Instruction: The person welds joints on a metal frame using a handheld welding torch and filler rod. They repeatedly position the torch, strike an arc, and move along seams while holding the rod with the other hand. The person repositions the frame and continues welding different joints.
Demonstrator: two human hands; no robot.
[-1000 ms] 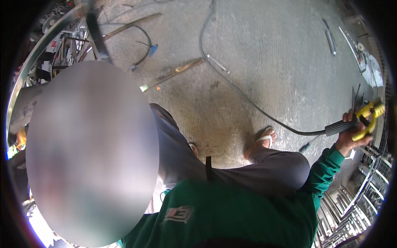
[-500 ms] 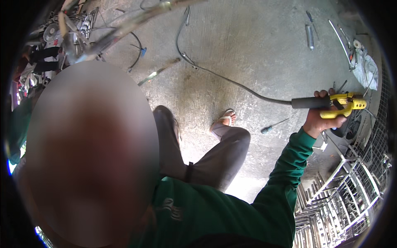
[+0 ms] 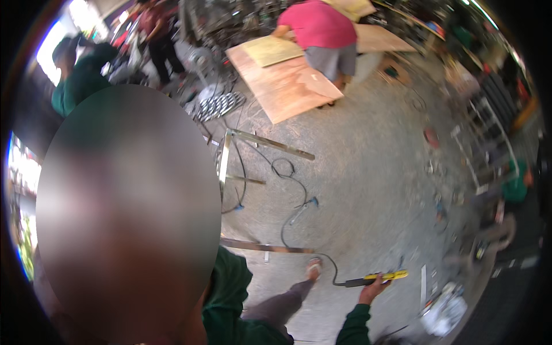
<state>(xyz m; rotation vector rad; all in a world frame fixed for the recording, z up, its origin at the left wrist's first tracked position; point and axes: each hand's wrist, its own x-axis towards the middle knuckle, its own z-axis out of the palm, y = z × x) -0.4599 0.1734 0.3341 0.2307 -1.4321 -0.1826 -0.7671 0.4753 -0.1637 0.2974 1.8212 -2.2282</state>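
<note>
Low at the right of the wearer's body, out over the grey concrete floor, a right hand at the end of a dark green sleeve holds a yellow clamp; the fingers look closed around it, near where the yellow meets a dark handle, though from where I stand the exact place of each finger is too small to make out, and I cannot tell whether the clamp's own jaws are pressed together or parted; the left hand is not in view, a large blurred oval covering that side. The clamp points away to the right, nearly level, well above nothing I can measure; from the other end of its handle a black cable curves past a sandalled foot and the end of a long brown bar. I would judge the clamp stiff and hard, fairly light in itself, with the cable, bendy but probably weighty, dragging at its back end; the dark handle looks the surest place to take hold, likely less slippery than the yellow part; it seems sturdy rather than fragile; a crumpled white bag lies farther right.
</note>
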